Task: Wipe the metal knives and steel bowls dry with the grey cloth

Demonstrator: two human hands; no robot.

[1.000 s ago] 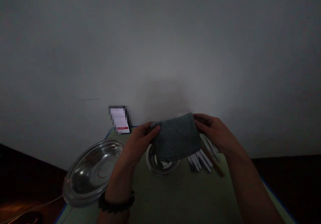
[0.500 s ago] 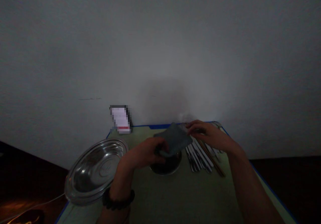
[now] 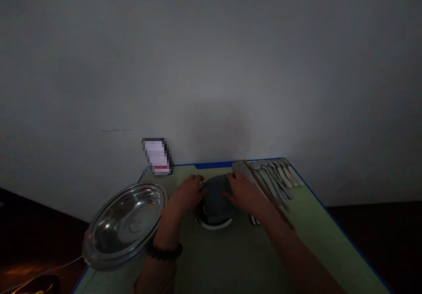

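A grey cloth [image 3: 218, 201] lies draped across a dark round bowl [image 3: 215, 226] with a pale rim, near the middle of the table. At the cloth's left edge, by the bowl's side, my left hand [image 3: 188, 194] has its fingers and thumb curled on the fabric. My right hand [image 3: 244, 193] grips the opposite edge, thumb toward me and fingers on the far side. The cloth hides most of the bowl's inside. To the right, a row of spoons and other cutlery [image 3: 272, 175] lies beside brown chopsticks [image 3: 273, 201], partly under my right forearm.
A large shiny metal basin [image 3: 127, 223] stands at the table's left edge. A phone [image 3: 157, 157] leans on the wall at the back left. The green table [image 3: 250, 263] has blue edging and meets a grey wall [image 3: 211, 65] behind.
My right hand has come left and down from above the cutlery to the cloth. The cloth has been lowered over the bowl, and my left hand has shifted to its left edge.
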